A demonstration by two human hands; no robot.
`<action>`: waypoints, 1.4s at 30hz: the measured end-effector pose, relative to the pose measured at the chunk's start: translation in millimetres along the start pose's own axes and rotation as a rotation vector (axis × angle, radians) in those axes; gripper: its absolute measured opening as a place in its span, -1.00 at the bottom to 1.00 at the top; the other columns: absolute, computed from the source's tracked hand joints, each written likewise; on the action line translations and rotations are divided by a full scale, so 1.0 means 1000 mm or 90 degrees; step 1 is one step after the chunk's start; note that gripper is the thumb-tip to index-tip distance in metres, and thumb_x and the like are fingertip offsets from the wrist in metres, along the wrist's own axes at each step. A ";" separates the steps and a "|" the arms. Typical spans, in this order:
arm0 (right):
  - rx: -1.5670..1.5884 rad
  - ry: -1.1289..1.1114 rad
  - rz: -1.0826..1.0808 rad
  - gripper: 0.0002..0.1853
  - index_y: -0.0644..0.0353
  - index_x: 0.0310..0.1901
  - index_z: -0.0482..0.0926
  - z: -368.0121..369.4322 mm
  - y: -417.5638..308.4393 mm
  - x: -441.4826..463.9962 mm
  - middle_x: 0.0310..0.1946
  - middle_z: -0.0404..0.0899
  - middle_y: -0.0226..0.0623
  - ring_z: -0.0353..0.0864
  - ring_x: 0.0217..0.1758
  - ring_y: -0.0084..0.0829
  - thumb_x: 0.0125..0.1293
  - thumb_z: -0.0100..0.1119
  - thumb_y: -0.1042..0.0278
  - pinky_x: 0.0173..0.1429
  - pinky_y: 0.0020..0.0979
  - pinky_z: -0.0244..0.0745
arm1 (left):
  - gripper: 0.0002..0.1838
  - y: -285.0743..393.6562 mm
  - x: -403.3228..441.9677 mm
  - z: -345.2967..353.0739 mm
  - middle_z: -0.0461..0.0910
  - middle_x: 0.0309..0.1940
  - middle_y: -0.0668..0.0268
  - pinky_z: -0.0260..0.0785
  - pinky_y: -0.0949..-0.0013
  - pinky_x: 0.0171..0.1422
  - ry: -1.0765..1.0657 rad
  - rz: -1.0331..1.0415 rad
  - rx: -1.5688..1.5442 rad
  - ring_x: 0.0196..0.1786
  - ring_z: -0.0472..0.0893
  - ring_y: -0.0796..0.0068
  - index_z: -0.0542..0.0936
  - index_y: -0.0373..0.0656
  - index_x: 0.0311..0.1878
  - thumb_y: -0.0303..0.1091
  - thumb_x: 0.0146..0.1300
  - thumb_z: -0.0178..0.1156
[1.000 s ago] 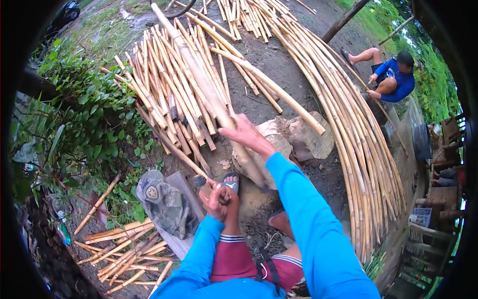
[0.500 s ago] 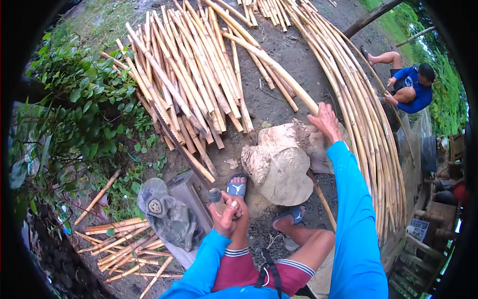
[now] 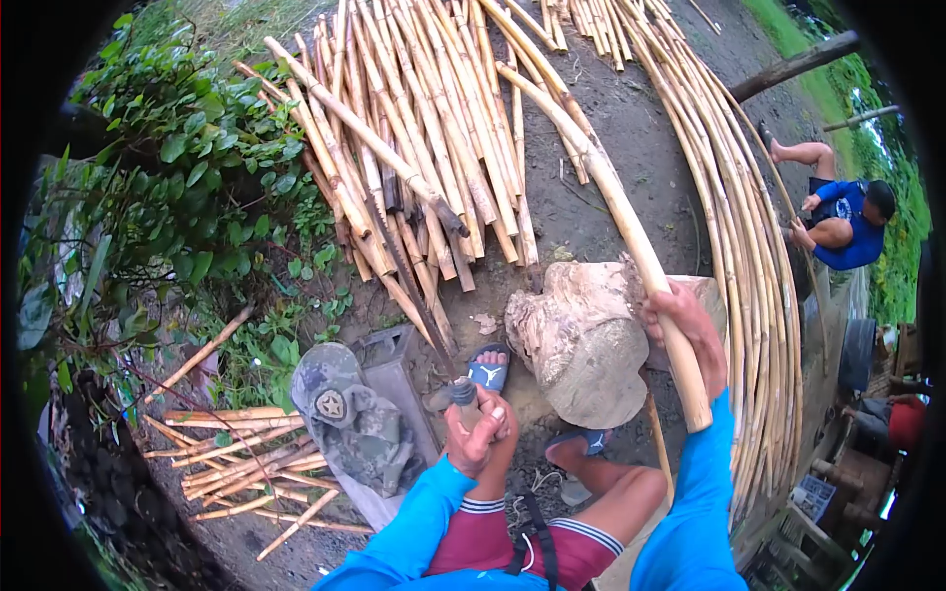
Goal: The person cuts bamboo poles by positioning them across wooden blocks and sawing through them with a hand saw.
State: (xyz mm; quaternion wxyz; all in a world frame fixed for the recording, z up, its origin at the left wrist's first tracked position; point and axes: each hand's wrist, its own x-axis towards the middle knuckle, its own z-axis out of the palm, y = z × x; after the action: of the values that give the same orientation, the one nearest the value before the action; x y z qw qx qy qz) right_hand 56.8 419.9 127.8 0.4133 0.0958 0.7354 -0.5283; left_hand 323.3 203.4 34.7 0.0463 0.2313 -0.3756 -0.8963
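Note:
My right hand (image 3: 692, 330) is closed around a thick bamboo pole (image 3: 621, 207) near its cut end. The pole slants away toward the upper left, passing over the right side of a tree-stump chopping block (image 3: 596, 369). Low in front of me, my left hand (image 3: 480, 433) grips the handle of a long, narrow, dark saw (image 3: 406, 268). Its blade points forward, in front of the piled bamboo. Motion and distance make its edge hard to make out. A camouflage cap (image 3: 347, 404) lies on a wooden bench to the left of that hand.
Many bamboo poles (image 3: 424, 128) are piled ahead, and long ones (image 3: 729, 197) lie along the right. Short pieces (image 3: 251, 463) are scattered at the lower left beside leafy bushes (image 3: 187, 187). A person in blue (image 3: 852, 222) sits far right, holding a pole.
My right hand has come nearer to me and now wraps around the pole, whose cut end has moved past the stump toward me. My left hand still holds the saw.

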 end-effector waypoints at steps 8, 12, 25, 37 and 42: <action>0.472 -0.185 -0.032 -0.52 0.33 0.05 0.26 0.046 0.046 -0.086 -0.55 0.33 -0.32 0.35 -0.71 -0.54 0.10 0.14 0.41 -0.66 -0.45 0.31 | -0.82 0.005 0.000 -0.008 0.39 -0.57 0.36 0.25 0.43 -0.40 0.001 -0.014 -0.024 -0.51 0.37 0.59 0.31 -0.15 -0.39 -0.43 0.25 0.13; 0.503 -0.194 -0.053 -0.49 0.35 0.06 0.26 0.072 0.037 -0.100 -0.57 0.33 -0.32 0.36 -0.72 -0.54 0.07 0.19 0.41 -0.66 -0.45 0.32 | -0.80 0.005 -0.002 -0.008 0.38 -0.58 0.35 0.25 0.44 -0.39 -0.010 -0.013 -0.034 -0.51 0.36 0.59 0.31 -0.15 -0.39 -0.41 0.26 0.14; -0.393 0.132 -0.409 -0.19 0.41 0.20 0.47 0.126 -0.049 0.173 -0.04 0.60 0.03 0.65 -0.10 -0.27 0.22 0.26 -0.25 -0.11 -0.25 0.60 | -0.82 0.012 -0.005 -0.004 0.39 -0.59 0.38 0.27 0.45 -0.39 -0.024 -0.002 0.070 -0.52 0.37 0.62 0.36 -0.18 -0.36 -0.38 0.28 0.15; -0.019 0.060 -0.258 -0.65 0.26 0.07 0.57 0.071 0.011 -0.017 -0.15 0.60 -0.33 0.61 -0.16 -0.51 0.36 0.21 0.23 -0.12 -0.45 0.56 | -0.81 0.010 0.000 -0.011 0.38 -0.58 0.40 0.27 0.47 -0.43 -0.015 -0.007 0.016 -0.54 0.37 0.62 0.34 -0.14 -0.37 -0.40 0.26 0.17; 0.146 0.204 -0.216 -0.72 0.25 0.00 0.59 0.022 0.095 -0.095 -0.24 0.60 -0.35 0.60 -0.22 -0.56 0.37 0.20 0.26 -0.17 -0.50 0.55 | -0.81 0.004 -0.004 -0.007 0.37 -0.52 0.41 0.28 0.49 -0.42 -0.044 -0.073 -0.060 -0.51 0.39 0.63 0.33 -0.13 -0.31 -0.41 0.23 0.19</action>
State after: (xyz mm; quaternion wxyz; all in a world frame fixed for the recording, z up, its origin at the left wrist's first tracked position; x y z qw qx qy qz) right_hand 183.2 469.5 126.9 0.1835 0.0997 0.7321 -0.6485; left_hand 329.5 197.1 34.9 -0.0069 0.2190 -0.3203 -0.9216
